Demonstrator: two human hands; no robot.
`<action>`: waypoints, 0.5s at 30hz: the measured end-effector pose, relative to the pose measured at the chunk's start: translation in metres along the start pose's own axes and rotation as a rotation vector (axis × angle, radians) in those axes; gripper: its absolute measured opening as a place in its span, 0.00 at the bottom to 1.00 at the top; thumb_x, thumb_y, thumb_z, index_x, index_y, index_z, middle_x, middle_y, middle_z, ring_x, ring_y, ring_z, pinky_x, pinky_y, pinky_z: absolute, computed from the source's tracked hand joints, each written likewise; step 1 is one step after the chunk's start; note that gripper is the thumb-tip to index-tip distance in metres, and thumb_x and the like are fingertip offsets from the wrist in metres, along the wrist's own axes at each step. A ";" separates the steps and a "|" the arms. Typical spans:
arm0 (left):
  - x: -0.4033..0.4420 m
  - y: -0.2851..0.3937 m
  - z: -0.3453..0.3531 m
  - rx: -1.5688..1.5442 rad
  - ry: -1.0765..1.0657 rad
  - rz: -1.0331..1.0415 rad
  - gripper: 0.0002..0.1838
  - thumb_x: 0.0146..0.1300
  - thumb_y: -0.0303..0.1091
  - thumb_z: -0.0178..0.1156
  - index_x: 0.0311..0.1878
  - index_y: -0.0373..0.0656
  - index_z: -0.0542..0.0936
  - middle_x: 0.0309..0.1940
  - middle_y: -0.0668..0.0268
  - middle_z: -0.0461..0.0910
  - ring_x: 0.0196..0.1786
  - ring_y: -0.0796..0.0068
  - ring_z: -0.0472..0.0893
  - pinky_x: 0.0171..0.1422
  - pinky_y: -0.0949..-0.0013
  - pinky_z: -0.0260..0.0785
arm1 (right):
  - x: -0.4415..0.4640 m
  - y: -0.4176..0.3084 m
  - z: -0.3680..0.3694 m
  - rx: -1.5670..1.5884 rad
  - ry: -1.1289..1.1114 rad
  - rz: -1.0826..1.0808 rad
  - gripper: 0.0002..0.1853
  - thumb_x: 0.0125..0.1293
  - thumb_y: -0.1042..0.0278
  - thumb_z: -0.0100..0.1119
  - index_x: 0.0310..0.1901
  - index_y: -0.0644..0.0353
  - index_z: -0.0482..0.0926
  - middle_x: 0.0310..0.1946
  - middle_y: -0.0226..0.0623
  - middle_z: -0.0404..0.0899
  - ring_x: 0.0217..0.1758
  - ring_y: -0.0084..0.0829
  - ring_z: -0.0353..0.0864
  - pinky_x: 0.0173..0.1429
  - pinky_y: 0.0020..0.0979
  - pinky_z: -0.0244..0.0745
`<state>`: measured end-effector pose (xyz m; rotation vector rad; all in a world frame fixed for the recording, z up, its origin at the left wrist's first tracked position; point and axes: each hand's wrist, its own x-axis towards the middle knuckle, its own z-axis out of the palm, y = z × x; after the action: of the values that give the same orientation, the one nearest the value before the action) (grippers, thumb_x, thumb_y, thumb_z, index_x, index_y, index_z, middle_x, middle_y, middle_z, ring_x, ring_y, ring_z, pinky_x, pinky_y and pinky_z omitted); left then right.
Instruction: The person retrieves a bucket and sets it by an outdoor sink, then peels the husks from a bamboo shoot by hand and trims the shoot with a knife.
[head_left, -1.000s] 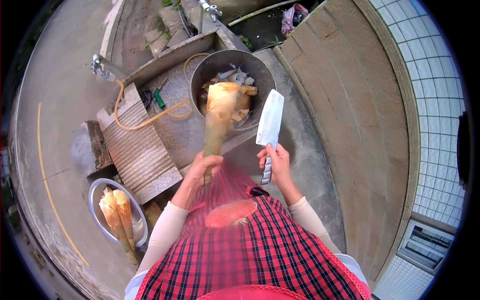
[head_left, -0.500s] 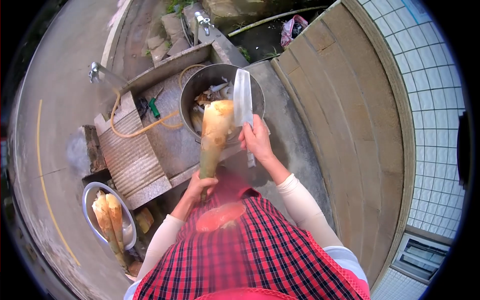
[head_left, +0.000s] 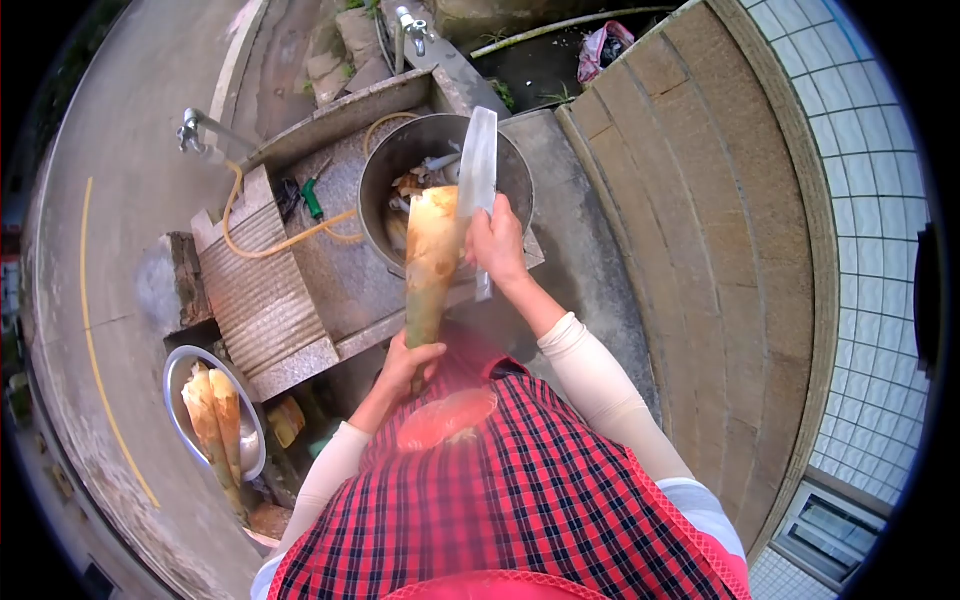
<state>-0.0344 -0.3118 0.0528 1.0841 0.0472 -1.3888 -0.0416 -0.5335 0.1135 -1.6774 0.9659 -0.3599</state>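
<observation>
Shoot [head_left: 432, 245] points out over the pot [head_left: 378, 195], thick pale end foremost, with the cleaver [head_left: 480, 150] at its right side (whether they touch, I cannot tell). Shallow strokes directed away from the holding fingers would probably serve best. Its narrow end sits inside the closed grip of the left hand [head_left: 408, 362]; the right hand [head_left: 497, 238], fingers wrapped around the cleaver, is just beside the shoot

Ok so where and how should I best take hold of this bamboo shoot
Grip the bamboo shoot by its slim green near end, coming from the body side, probably with the left hand. Its taper there seems easy to wrap around, while the broad pale end points away toward the metal pot, beside the cleaver.
</observation>
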 end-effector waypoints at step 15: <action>0.003 -0.002 0.001 0.068 0.014 -0.001 0.12 0.50 0.24 0.60 0.36 0.38 0.68 0.15 0.68 0.69 0.12 0.78 0.67 0.14 0.74 0.57 | 0.000 0.003 0.006 -0.213 0.043 -0.003 0.11 0.66 0.70 0.44 0.30 0.70 0.62 0.16 0.49 0.75 0.11 0.37 0.76 0.18 0.35 0.72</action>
<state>-0.0363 -0.3140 0.0505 1.1506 0.0110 -1.3921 -0.0390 -0.5297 0.1084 -1.8702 1.0634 -0.3045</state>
